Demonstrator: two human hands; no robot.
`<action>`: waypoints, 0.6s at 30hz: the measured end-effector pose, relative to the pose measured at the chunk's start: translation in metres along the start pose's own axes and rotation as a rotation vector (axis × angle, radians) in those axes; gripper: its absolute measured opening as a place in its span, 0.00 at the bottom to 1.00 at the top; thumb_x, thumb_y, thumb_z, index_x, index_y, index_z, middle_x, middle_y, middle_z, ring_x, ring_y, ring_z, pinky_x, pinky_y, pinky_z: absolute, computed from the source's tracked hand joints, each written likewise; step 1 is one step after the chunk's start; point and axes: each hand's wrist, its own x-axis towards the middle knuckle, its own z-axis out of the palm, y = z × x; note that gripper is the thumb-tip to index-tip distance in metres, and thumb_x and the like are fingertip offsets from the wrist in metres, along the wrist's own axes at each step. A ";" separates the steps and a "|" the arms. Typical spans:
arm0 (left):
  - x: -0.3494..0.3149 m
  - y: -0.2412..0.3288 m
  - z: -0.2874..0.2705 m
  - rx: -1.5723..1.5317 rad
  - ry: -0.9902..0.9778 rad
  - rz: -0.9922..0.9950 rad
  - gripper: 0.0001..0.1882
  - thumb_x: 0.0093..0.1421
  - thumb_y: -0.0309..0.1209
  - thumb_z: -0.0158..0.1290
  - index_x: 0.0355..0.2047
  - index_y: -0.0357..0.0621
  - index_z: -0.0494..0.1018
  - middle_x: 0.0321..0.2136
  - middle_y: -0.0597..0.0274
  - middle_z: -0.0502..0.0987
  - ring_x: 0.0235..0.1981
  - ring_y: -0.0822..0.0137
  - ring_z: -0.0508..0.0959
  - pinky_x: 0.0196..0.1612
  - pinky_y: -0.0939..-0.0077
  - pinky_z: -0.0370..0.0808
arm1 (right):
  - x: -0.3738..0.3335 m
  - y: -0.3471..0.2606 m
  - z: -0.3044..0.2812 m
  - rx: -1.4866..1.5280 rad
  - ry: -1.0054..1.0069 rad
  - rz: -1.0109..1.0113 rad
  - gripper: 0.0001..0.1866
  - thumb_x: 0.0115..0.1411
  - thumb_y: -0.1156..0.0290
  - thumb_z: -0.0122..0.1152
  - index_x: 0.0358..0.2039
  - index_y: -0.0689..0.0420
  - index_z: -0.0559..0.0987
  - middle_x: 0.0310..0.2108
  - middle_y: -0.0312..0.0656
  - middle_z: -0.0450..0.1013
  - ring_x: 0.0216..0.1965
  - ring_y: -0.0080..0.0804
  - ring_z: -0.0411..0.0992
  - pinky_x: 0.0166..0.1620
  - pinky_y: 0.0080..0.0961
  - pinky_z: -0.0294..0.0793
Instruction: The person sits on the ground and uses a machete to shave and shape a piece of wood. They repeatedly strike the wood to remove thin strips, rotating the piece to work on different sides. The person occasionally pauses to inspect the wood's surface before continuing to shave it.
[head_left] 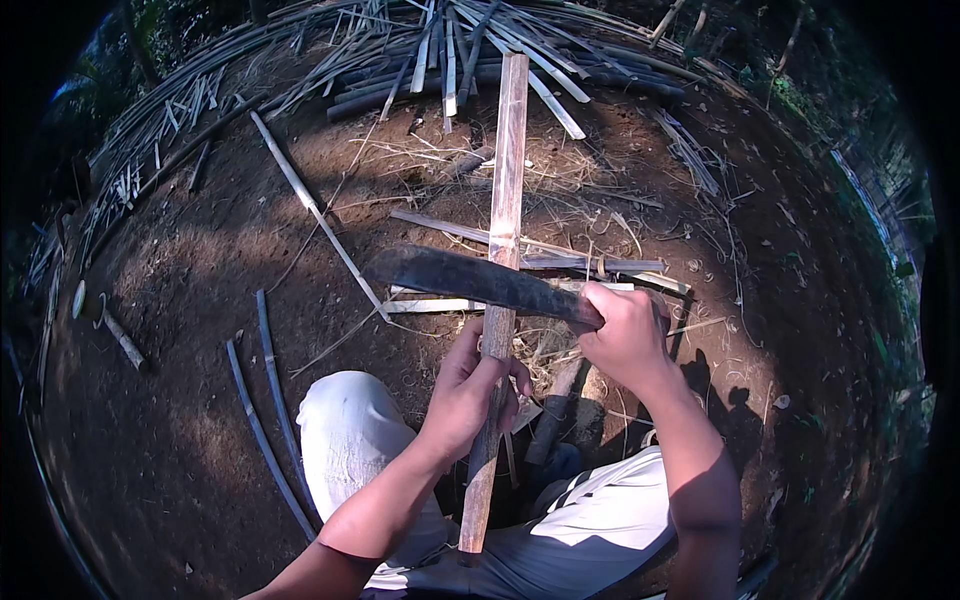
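My left hand (472, 388) is closed around the lower half of a long split bamboo strip (508, 170), which runs up and away from my lap. In my right hand (628, 335) is the handle of a machete (470, 282) with a dark, broad blade. The blade points left and lies across the strip, above my left hand; whether its edge bites into the bamboo I cannot tell. The strip's lower end (476, 535) hangs over my lap between my pale trouser legs (355, 430).
Split strips (440, 306) and shavings lie on the ground just beyond the blade. A large pile of bamboo (480, 60) spreads across the far side. Two dark strips (270, 440) rest left of my knee, and a thin pole (300, 185) slants farther off.
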 end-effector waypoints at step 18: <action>-0.006 -0.025 0.011 0.156 0.001 -0.041 0.15 0.70 0.42 0.45 0.31 0.46 0.62 0.15 0.71 0.61 0.10 0.79 0.59 0.12 0.81 0.56 | 0.006 0.003 0.007 -0.212 0.004 -0.077 0.03 0.47 0.77 0.55 0.18 0.58 0.76 0.20 0.50 0.75 0.24 0.51 0.77 0.30 0.44 0.76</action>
